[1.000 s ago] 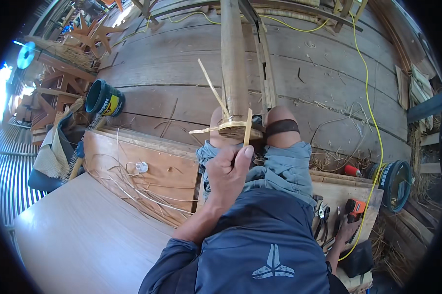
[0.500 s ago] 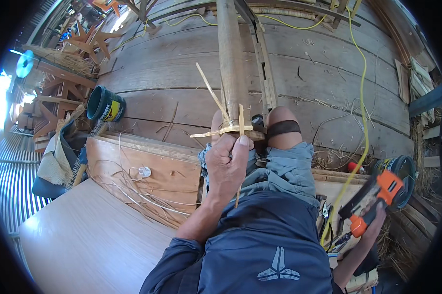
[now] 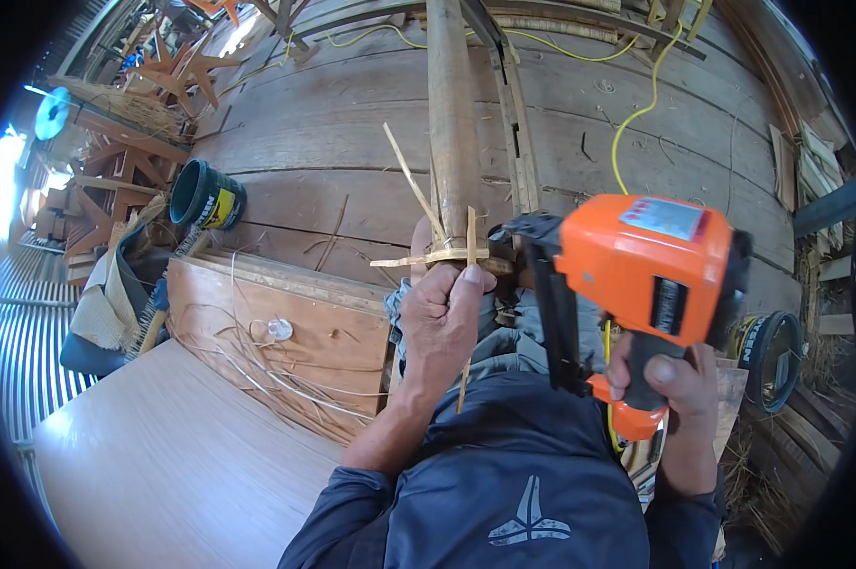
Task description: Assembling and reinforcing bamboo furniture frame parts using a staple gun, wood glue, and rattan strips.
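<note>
My left hand (image 3: 437,318) is closed at the near end of a round wooden pole (image 3: 453,123). A thin upright wooden strip (image 3: 472,232) is pinched under its thumb and sticks out below the fist. Across the pole's end lies a second thin strip (image 3: 399,261), and a third strip (image 3: 407,169) slants up to the left; the three meet just above my knuckles. My right hand (image 3: 689,379) grips the dark handle of an orange and black nail gun (image 3: 636,256). Its black nose is raised just right of the pole's end, apart from the strips, and hides my right knee.
A yellow hose (image 3: 627,142) crosses the plank floor and passes behind the nail gun. At left stand a dark green bucket (image 3: 189,197), a plywood box (image 3: 257,294) with loose cane strands, and a pale board (image 3: 162,455). Another bucket (image 3: 752,360) is at right.
My right hand has brought the nail gun up and left from the lower right, close to the pole's end. My left hand keeps its pinch on the strip, almost unmoved.
</note>
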A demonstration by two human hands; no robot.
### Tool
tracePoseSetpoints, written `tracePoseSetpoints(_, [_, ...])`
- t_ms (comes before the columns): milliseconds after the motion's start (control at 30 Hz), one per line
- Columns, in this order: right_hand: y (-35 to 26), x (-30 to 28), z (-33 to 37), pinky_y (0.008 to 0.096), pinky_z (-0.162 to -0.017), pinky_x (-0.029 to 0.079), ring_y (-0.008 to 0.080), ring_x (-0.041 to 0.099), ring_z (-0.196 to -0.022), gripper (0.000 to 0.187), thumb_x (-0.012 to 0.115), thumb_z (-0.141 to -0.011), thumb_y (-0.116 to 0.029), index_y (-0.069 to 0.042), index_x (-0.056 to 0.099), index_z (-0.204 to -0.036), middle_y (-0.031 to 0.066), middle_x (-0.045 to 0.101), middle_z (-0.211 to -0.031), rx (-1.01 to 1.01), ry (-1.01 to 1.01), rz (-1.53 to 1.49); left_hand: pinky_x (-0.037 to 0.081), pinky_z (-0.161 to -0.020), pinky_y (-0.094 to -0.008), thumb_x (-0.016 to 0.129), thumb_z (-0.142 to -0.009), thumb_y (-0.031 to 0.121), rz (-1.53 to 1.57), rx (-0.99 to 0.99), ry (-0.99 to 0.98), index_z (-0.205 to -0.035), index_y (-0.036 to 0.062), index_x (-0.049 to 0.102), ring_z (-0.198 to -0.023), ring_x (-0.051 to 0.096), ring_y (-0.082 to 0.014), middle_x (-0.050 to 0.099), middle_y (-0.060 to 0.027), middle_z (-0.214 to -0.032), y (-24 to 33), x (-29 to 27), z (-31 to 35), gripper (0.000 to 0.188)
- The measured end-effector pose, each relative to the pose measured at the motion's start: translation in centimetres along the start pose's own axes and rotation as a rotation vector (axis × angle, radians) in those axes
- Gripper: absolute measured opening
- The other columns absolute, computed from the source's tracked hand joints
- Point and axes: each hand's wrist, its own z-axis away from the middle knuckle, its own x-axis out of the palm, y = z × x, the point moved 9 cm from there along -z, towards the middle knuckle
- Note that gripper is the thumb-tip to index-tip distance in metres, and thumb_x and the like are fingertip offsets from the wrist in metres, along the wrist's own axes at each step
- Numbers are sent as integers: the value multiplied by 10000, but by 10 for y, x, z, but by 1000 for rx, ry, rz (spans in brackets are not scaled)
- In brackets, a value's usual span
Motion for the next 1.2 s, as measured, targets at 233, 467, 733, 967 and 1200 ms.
tracePoseSetpoints(233, [6, 22, -18, 318, -554, 491, 163, 573, -591, 447, 682, -771, -228, 21, 507, -1098, 101, 578, -694, 21, -173, -17, 251, -478, -193, 509, -913, 161, -7, -35, 3, -775, -3, 646, -534, 332, -8, 417, 77, -564, -1, -1, 2, 255])
tracePoseSetpoints(467, [4, 25, -19, 300, -539, 484, 156, 574, -584, 427, 691, -765, -237, 20, 518, -1059, 90, 576, -681, 13, -128, -21, 246, -473, -192, 516, -908, 160, 12, -40, -7, -756, 6, 637, -534, 325, -6, 415, 80, -564, 0, -1, 1, 248])
tracePoseSetpoints(733, [9, 39, -21, 253, -509, 464, 123, 563, -556, 348, 685, -767, -241, 15, 546, -958, 51, 569, -662, 102, -145, 97, 248, -467, -191, 529, -905, 146, -37, 38, 9, -708, 15, 596, -535, 323, -3, 431, 78, -574, 0, -4, -2, 246])
tracePoseSetpoints(967, [4, 45, -12, 260, -506, 464, 129, 561, -560, 380, 672, -786, -254, 25, 532, -1002, 67, 573, -682, 40, -86, 129, 258, -807, -325, 554, -857, 113, -125, 54, -12, -675, 25, 558, -881, 386, -209, 502, -42, -646, 3, -1, -2, 202])
tracePoseSetpoints(1200, [3, 51, -10, 279, -542, 464, 150, 547, -575, 468, 655, -815, -284, 36, 479, -1109, 83, 557, -663, -1, -64, 126, 268, -949, -397, 563, -827, 93, -123, 10, -53, -662, 30, 564, -987, 413, -306, 524, -88, -644, 0, -3, -3, 176])
